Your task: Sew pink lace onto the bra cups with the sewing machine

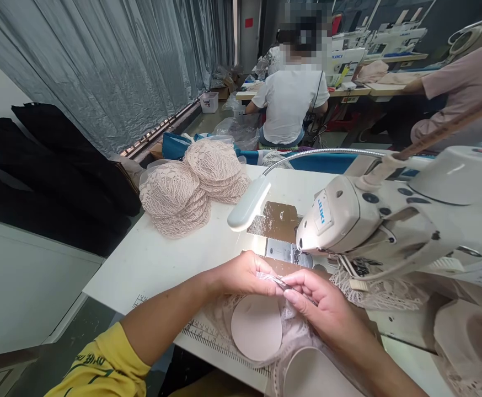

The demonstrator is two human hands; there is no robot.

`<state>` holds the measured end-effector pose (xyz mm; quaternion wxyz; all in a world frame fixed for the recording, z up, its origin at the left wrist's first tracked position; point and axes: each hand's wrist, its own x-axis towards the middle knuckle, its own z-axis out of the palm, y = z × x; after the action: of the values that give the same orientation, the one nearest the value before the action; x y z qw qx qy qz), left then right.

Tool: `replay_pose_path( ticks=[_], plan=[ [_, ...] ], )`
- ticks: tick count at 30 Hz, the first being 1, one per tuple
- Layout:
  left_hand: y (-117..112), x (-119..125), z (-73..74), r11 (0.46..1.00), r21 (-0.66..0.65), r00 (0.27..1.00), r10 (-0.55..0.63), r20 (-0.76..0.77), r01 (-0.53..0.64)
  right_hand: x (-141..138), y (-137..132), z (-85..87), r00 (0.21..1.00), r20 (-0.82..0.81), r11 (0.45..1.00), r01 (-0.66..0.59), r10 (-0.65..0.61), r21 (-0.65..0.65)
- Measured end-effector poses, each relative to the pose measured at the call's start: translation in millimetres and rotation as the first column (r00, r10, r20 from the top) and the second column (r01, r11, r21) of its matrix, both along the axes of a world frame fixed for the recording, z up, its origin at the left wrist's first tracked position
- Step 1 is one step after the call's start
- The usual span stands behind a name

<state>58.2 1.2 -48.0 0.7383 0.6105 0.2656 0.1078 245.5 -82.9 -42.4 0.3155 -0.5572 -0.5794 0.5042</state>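
One lace piece (271,277) in play, right before the single sewing machine (348,215). My left hand (245,273) and right hand (327,309) both have their fingers clenched on it. Two smooth cups (256,327) lie beneath on the table (162,264). Two lace stacks (170,198) far left. One white bin (208,102), contents hidden.

I'm in a garment sewing workshop. My industrial sewing machine (348,220) sits at right of the frame on a white table (150,259), lace cup stacks (191,187) wait upper left of centre, and more sewing machines (394,36) with seated workers (290,99) line the top.
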Motion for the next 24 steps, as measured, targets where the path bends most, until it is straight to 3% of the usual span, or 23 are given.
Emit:
replay_pose_path(
  ticks=[5, 13, 19, 24],
  plan=[
    [-0.6, -0.6, 3.3, 0.999, 0.014, 1.0, -0.029, 0.006, 0.029, 0.4, 1.0, -0.3, 1.0, 0.018, 0.998, 0.023, -0.025, 0.06],
    [-2.1, -0.8, -2.8, 1.0, 0.004, 0.999, 0.021, -0.047, -0.021, 2.4, 0.9, -1.9, 1.0, -0.025, 0.999, 0.016, -0.015, 0.032],
    [-3.2, 2.0, -5.3, 0.995, 0.099, 0.996, -0.02, -0.088, 0.029, -0.2, 0.9, -1.3, 0.997, 0.044, 0.998, -0.056, 0.056, -0.001],
    [-3.7, 4.6, -9.7, 0.993, 0.122, 0.999, 0.007, -0.048, -0.001, -1.1, 2.2, -11.0, 0.994, -0.073, 0.997, 0.08, -0.081, -0.021]
  ],
)
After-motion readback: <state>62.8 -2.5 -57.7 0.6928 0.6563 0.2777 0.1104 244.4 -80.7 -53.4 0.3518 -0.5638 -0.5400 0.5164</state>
